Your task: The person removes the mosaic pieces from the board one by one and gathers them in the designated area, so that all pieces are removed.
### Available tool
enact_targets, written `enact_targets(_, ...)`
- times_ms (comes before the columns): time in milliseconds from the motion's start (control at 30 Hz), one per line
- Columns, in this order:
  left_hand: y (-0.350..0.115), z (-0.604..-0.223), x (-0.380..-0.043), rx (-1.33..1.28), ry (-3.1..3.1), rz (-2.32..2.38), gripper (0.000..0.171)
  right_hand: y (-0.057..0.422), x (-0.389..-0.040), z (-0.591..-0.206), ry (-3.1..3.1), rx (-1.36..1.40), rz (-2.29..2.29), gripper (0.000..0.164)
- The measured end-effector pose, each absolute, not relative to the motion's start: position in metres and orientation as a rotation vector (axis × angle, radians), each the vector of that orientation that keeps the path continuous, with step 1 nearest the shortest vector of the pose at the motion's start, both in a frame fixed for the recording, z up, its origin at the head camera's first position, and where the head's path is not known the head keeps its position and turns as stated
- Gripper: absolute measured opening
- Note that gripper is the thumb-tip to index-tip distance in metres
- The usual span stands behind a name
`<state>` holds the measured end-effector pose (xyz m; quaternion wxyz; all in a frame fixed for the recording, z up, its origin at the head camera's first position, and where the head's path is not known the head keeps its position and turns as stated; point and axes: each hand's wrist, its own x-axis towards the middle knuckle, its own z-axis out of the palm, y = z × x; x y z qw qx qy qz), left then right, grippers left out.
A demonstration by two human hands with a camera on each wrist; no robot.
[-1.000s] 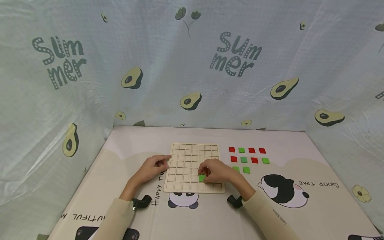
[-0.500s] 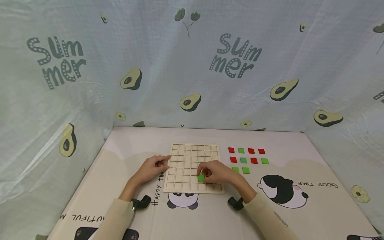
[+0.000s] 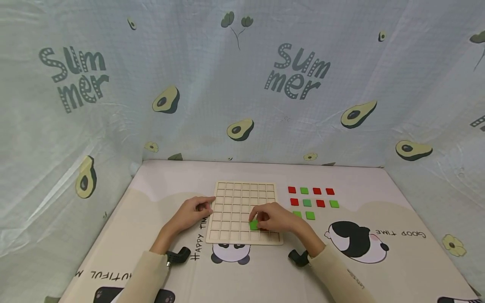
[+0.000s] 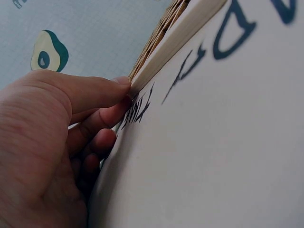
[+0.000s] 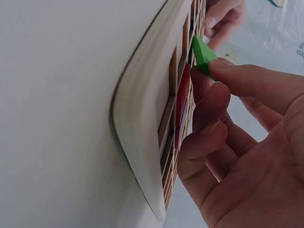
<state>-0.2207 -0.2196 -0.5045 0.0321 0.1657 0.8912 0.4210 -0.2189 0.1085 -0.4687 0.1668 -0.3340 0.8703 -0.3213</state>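
Note:
A pale wooden grid board (image 3: 229, 210) lies flat on the table. My right hand (image 3: 273, 216) pinches a green square tile (image 3: 253, 225) between thumb and fingers over the board's near right part. In the right wrist view that green tile (image 5: 203, 56) is tilted, one corner down at the grid. Red tiles (image 5: 182, 95) sit in the grid beside it, mostly hidden from the head view by my right hand. My left hand (image 3: 193, 212) touches the board's left edge with thumb and index finger spread apart. In the left wrist view, a fingertip meets the board's edge (image 4: 159, 59).
To the right of the board lie several loose tiles in rows, including a red tile (image 3: 316, 191), a green tile (image 3: 310, 215) and a darker green tile (image 3: 307, 203). The tablecloth (image 3: 261, 273) has printed animals and words. Patterned sheets (image 3: 204, 84) surround the table.
The green tile and my right hand have shifted very slightly left, staying over the same part of the board. My left hand stays at the edge.

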Motion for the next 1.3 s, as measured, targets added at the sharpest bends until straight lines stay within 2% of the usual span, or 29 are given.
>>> enact_targets(433,-0.219,-0.504,-0.220,0.506,2.751,1.290,0.047,0.129,-0.214,-0.457,2.528,-0.907,-0.991,0.020)
enact_targets(1300,-0.219,-0.507,-0.221,0.529,2.742,1.320,0.047,0.202,-0.212,-0.450,2.596,-0.741,-1.095,0.021)
